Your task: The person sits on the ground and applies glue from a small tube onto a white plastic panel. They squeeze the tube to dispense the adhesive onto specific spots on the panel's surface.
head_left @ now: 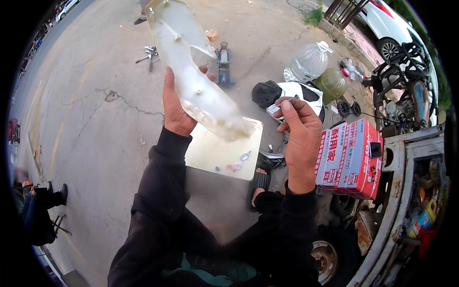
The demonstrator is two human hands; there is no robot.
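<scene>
My left hand [179,114] is closed round the edge of a long, pale plastic panel [187,67], tilted up with its inner side and several mounting posts showing. My right hand [303,138] is raised to the right, apart from the panel. Its thumb and forefinger pinch a small object, too small to name. Below the panel's lower end lies a cream-white flat board [210,153], partly hidden behind it. Small blue and pink pieces [234,166] rest on that board.
A red and white carton [346,160] and a rusty metal frame [397,182] stand at the right. Farther off are two large liquid-filled plastic containers [308,62], a white and black fairing [299,91] and a blue floor jack [224,64]. Another person [36,210] is at far left.
</scene>
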